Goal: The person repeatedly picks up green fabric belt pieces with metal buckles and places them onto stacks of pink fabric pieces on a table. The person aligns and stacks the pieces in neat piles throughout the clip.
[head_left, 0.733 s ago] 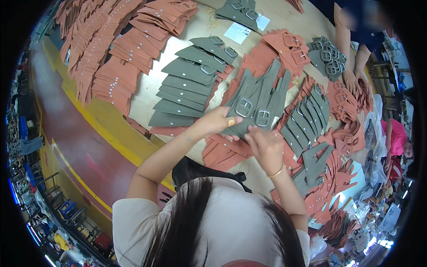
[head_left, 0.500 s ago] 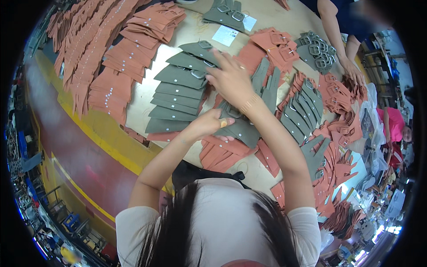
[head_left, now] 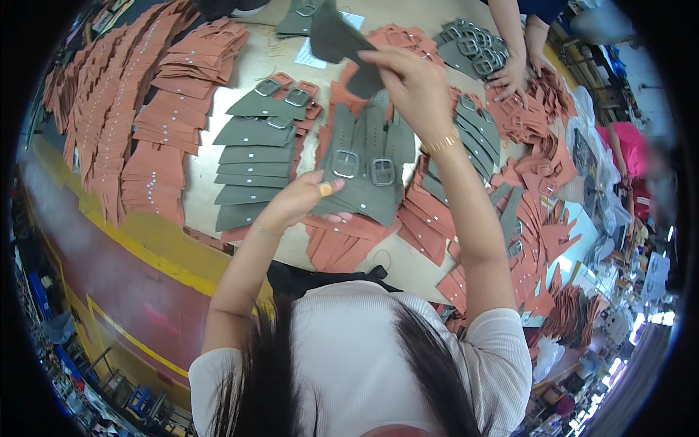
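Note:
My right hand (head_left: 416,91), wearing a gold bracelet, is raised over the table's middle, pinching a dark green strap piece (head_left: 333,38) by its edge. The piece hangs at a tilt, blurred at its far end. My left hand (head_left: 297,198), with a yellow band on one finger, grips the near left edge of a stack of green buckle straps (head_left: 362,198), thumb on top and fingers underneath. Two silver buckles (head_left: 345,164) show on that stack. Left of it, overlapping green pieces (head_left: 251,155) lie in a column, with buckles at the far end.
Long rows of orange-brown pieces (head_left: 156,142) cover the table's left side. More orange pieces (head_left: 426,211) and green buckled straps (head_left: 477,135) lie to the right. Across the table, another person's hands (head_left: 512,76) touch orange pieces. A paper sheet (head_left: 312,57) lies at the far side.
My right hand has lifted a green piece from the left column and swung it up and right. My left hand still grips the buckle straps. The whole view has shifted.

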A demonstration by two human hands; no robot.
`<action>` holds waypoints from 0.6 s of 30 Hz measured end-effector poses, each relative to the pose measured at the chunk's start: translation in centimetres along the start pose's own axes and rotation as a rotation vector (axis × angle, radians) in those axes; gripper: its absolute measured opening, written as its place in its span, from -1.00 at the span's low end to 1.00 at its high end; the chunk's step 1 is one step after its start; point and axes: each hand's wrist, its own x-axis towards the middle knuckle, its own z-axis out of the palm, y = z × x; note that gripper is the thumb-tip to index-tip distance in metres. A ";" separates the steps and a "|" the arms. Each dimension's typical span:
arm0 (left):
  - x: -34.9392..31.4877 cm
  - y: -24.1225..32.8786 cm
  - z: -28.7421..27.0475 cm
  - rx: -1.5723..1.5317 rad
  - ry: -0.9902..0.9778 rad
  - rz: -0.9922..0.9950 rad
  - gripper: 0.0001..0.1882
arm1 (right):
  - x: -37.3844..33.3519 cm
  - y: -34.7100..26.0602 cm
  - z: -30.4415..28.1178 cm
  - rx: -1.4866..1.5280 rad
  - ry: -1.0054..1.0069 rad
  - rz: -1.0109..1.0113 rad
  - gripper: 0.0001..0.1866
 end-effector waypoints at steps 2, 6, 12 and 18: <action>-0.1 0.2 -0.1 -0.081 -0.005 -0.049 -0.47 | -3.9 -1.7 -3.7 -0.291 -0.072 -0.135 -0.75; -0.5 0.4 -0.1 -0.215 -0.033 0.000 -0.24 | -13.1 -5.1 -2.6 -0.242 -0.117 -0.244 -0.83; -0.2 0.6 1.3 0.123 0.051 0.009 -0.42 | -19.7 -6.0 1.1 -0.005 -0.243 -0.038 -0.68; -3.7 7.1 2.9 0.388 0.012 -0.004 -0.47 | -19.3 -5.4 -3.5 0.193 -0.069 0.137 -0.64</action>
